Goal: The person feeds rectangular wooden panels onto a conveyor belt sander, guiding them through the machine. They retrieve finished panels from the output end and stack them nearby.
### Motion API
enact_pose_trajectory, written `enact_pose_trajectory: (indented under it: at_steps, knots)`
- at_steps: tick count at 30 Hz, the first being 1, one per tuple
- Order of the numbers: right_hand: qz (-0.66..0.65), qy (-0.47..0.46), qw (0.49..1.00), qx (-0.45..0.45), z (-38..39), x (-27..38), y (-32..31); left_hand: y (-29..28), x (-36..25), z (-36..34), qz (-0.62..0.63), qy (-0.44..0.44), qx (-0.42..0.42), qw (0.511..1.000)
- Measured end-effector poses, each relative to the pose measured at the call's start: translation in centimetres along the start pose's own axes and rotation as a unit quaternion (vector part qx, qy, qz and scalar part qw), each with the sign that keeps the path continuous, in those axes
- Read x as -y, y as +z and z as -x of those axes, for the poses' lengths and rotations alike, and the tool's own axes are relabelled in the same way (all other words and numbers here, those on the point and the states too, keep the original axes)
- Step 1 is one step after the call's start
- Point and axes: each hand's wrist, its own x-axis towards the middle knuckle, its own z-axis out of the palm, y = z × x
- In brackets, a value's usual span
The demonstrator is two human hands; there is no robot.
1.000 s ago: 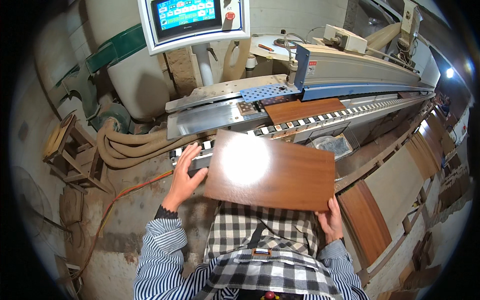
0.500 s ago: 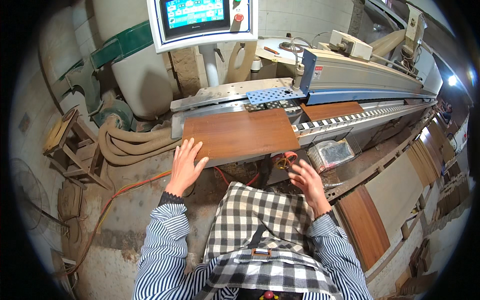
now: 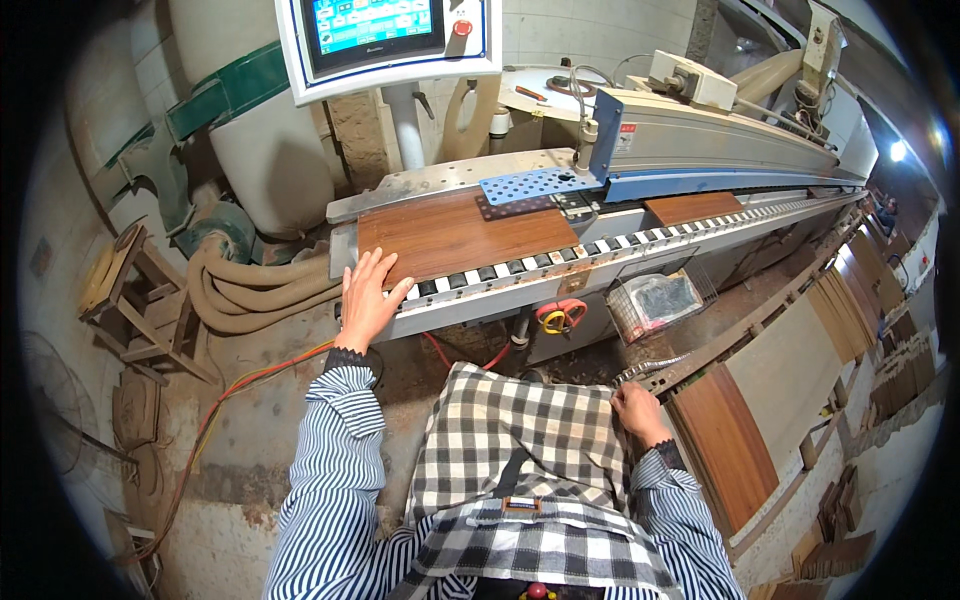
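Touching near left corner of brown board, left hand open, fingers spread. Board flat on machine bed, partly beneath blue perforated plate, near edge along roller track. Right hand beside checked apron, fingers curled; whether closed on cloth, cannot tell. Second board farther right.

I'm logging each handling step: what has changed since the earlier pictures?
The board moved forward onto the machine. The right hand let go and drew back by the apron; the left hand is at the board's near left corner. The farther board moved right. The stool and stack stayed.
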Motion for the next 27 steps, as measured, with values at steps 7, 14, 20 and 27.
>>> enact_pose_trajectory:
  at_steps: [7, 14, 20, 27]
  knots:
    - [0.035, 0.021, 0.997, -0.07, -1.4, 0.8, 0.7, 0.2, -0.2, 0.0, 0.01, -0.016, -0.021, 1.0]
    - [0.058, -0.104, 0.993, -0.021, 2.5, 6.2, -1.5, -0.1, 0.3, 0.2, 0.012, -0.044, -0.011, 0.999]
    - [0.11, -0.069, 0.991, 0.014, 7.9, 7.4, 1.4, -0.2, 0.2, 0.1, 0.015, -0.082, -0.001, 0.996]
    - [0.024, -0.078, 0.995, -0.064, 8.4, 6.4, 3.1, -0.4, 0.0, 0.3, 0.01, -0.104, 0.013, 0.994]
